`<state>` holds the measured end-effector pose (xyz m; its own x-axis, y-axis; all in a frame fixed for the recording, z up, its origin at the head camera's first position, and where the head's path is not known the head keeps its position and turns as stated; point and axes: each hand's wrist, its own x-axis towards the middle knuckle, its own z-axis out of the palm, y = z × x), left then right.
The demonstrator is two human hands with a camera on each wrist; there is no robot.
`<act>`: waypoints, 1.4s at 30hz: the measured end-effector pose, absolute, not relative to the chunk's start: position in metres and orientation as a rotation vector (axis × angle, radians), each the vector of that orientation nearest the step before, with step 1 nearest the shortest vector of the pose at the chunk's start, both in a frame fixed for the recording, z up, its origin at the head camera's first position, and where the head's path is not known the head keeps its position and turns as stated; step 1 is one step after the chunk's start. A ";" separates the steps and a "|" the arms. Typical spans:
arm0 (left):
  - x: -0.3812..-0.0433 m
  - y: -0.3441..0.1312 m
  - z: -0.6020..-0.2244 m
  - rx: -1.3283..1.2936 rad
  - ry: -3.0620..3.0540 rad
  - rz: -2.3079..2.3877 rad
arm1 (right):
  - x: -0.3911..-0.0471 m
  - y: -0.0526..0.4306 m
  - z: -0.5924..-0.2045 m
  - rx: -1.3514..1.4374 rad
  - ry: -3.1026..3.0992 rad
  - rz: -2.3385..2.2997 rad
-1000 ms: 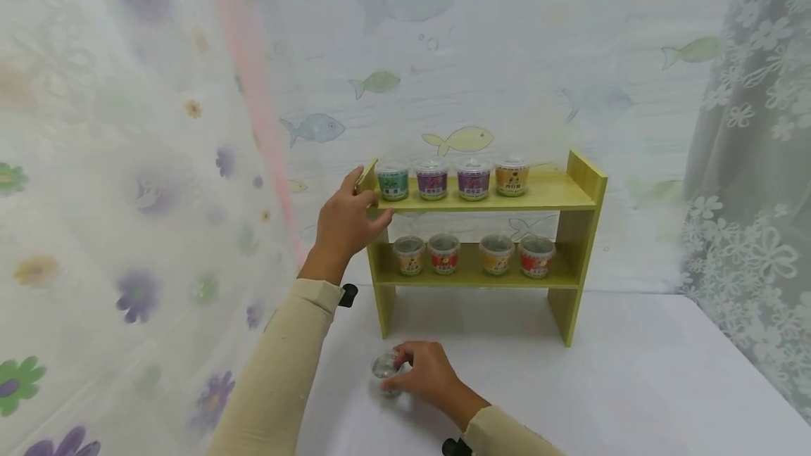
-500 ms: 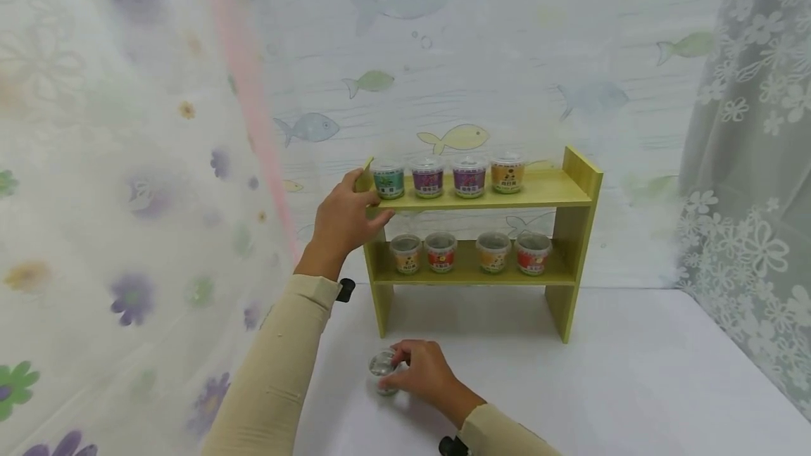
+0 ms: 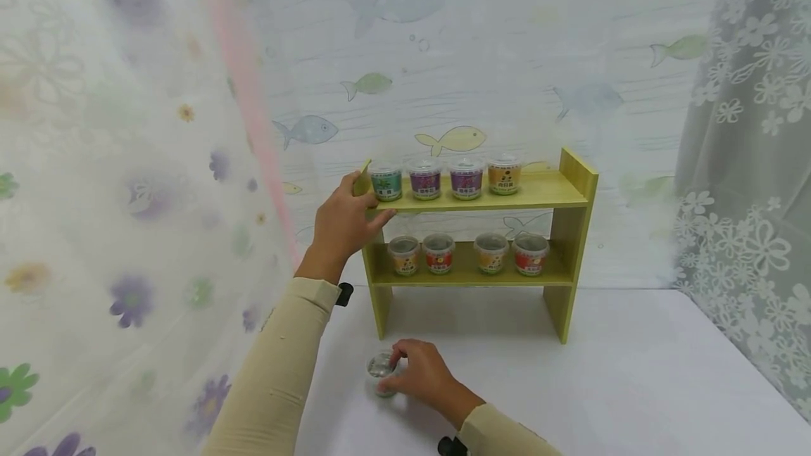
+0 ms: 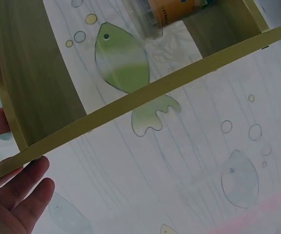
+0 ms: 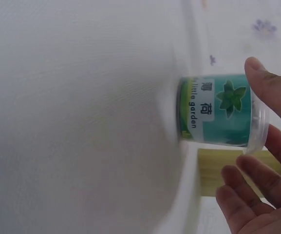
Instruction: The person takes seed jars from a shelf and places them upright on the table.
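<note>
A yellow-green two-tier wooden shelf (image 3: 551, 192) stands at the back of the white table. My left hand (image 3: 342, 224) grips the upper left end of it; in the left wrist view the fingers (image 4: 26, 187) lie on both sides of the board. In front of the shelf's left leg, my right hand (image 3: 423, 371) pinches a small clear-lidded cup (image 3: 379, 366) near its rim between thumb and forefinger. The right wrist view shows its teal label (image 5: 223, 109) with a green leaf, and the other fingers spread away from it. The cup is upright on the table.
On the top tier stand a teal cup (image 3: 386, 184), two purple cups (image 3: 425, 183) and an orange cup (image 3: 503, 178). Two orange cups (image 3: 404, 259) and two red cups (image 3: 531, 259) are on the lower tier. Patterned curtains (image 3: 443, 55) hang behind and at both sides.
The head view has shifted slightly. Both hands keep their holds, the left on the shelf and the right on the cup.
</note>
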<state>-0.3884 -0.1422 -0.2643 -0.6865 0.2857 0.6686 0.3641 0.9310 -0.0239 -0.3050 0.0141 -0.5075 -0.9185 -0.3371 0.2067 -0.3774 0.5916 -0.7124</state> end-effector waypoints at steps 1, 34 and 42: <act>-0.389 -0.142 -0.265 -0.455 -2.368 -0.143 | -0.305 0.014 -0.507 0.626 -2.761 1.238; -0.394 -0.146 -0.272 -0.481 -2.205 0.063 | -0.316 0.083 -0.385 0.783 -2.424 0.973; -0.391 -0.145 -0.264 -0.460 -2.251 0.081 | -0.326 0.106 -0.348 0.799 -2.298 0.867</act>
